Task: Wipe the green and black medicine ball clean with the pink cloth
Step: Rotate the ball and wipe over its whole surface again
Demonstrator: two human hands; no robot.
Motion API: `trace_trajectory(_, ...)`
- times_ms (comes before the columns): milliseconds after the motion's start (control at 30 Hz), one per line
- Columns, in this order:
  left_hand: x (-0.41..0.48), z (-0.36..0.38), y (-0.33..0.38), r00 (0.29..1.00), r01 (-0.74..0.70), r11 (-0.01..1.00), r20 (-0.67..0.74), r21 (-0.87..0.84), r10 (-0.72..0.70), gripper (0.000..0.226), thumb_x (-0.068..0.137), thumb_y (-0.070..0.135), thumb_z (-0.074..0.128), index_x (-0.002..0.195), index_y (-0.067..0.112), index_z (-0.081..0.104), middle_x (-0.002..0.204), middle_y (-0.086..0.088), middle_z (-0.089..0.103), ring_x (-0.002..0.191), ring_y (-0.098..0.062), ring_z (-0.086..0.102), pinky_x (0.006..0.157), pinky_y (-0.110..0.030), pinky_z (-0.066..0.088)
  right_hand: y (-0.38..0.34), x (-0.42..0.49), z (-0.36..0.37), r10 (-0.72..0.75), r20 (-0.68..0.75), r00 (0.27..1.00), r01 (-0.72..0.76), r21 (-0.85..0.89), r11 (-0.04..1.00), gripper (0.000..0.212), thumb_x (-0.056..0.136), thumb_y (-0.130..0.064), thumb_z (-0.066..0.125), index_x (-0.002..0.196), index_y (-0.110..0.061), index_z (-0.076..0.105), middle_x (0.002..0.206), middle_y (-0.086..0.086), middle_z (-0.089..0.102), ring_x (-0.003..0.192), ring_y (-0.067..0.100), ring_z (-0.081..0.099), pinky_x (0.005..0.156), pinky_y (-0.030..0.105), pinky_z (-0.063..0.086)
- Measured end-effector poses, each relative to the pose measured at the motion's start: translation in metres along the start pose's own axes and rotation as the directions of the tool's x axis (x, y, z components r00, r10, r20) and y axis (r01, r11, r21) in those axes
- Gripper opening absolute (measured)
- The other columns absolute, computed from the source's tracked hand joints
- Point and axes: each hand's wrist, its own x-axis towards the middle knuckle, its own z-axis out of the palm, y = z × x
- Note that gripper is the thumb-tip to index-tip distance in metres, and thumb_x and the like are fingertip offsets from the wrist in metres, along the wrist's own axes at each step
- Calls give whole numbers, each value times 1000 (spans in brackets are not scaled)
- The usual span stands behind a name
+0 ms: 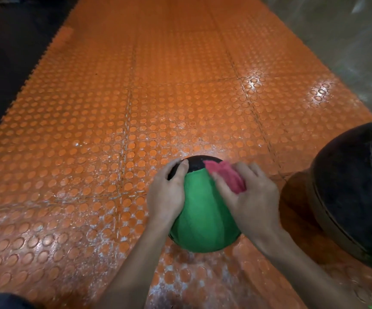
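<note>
The medicine ball (199,210) is resting on the orange mat (91,130), the left hand (167,192) cupping it steady. The right hand (247,197) is pressing the bunched pink cloth (227,177) onto its upper right.

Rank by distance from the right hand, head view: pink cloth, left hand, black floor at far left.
1. pink cloth, in the grip of the right hand.
2. left hand, on the medicine ball's left side.
3. black floor, far left past the orange mat.
</note>
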Motion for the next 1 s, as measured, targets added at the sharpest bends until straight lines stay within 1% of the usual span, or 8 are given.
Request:
trace_trajectory(100, -6, 2, 1, 999, -47, 999, -4, 25, 47, 40, 88, 53, 47, 124, 36, 55, 134, 11, 51, 121, -11, 47, 102, -38, 38, 7, 1, 0, -89, -23, 996, 88, -37, 995, 34, 79, -48, 54, 84, -17, 66, 72, -9, 46, 51, 4, 40, 50, 2, 26)
trace_trajectory(233, -17, 0, -7, 997, -79, 995, -13, -61, 78, 43, 87, 49, 48, 127, 33, 54, 137, 10, 48, 125, -10, 42, 102, -28, 31, 61, 25, 15, 454, 98, 886, -455, -7, 890, 33, 80, -43, 61, 96, -15, 67, 77, 2, 66, 61, 11, 54, 55, 16, 40)
trace_trajectory(333, -20, 3, -6, 999, -39, 997, -36, -65, 36, 47, 84, 56, 47, 125, 35, 55, 134, 11, 50, 122, -11, 45, 103, -34, 36, 74, 29, 19, 558, 130, 820, -561, -14, 828, 34, 81, -40, 62, 102, -13, 68, 81, 5, 68, 66, 16, 56, 59, 23, 40)
trace_trajectory(500, -2, 5, 1, 997, 55, 997, -52, -53, -58, 37, 87, 56, 48, 118, 38, 60, 126, 13, 58, 114, -13, 53, 100, -40, 41, -1, 2, 0, 117, 76, 990, -120, 37, 992, 36, 79, -54, 51, 88, -22, 66, 67, -5, 58, 49, 9, 52, 42, 22, 44)
trace_trajectory(600, -3, 3, -5, 999, 14, 997, -30, -74, -16, 44, 85, 60, 48, 120, 36, 59, 127, 12, 58, 115, -12, 53, 100, -43, 41, -15, -6, 4, -95, 36, 995, 98, -83, 992, 31, 77, -52, 54, 84, -25, 67, 70, -3, 58, 49, 10, 51, 42, 18, 43)
trace_trajectory(733, -11, 6, -9, 995, -17, 998, -100, -63, 11, 45, 88, 55, 47, 126, 32, 55, 135, 10, 50, 123, -13, 46, 105, -42, 36, 27, 34, 3, 283, 106, 953, -282, -18, 959, 27, 81, -47, 57, 90, -23, 64, 72, -1, 61, 59, 15, 57, 49, 24, 48)
trace_trajectory(900, -23, 7, -17, 992, -69, 991, -111, -117, 56, 44, 84, 58, 50, 122, 36, 57, 134, 9, 52, 124, -13, 46, 105, -41, 37, 76, 29, 22, 628, 370, 685, -668, -26, 744, 24, 83, -36, 61, 91, -14, 62, 73, 5, 62, 70, 22, 56, 63, 33, 48)
trace_trajectory(1000, -22, 8, -14, 991, -29, 992, -134, -124, 12, 40, 87, 55, 49, 121, 36, 57, 131, 11, 53, 121, -12, 48, 103, -39, 39, 58, 22, 11, 540, 201, 817, -567, 118, 815, 18, 81, -36, 64, 85, -19, 61, 61, -4, 56, 56, 16, 53, 48, 24, 45)
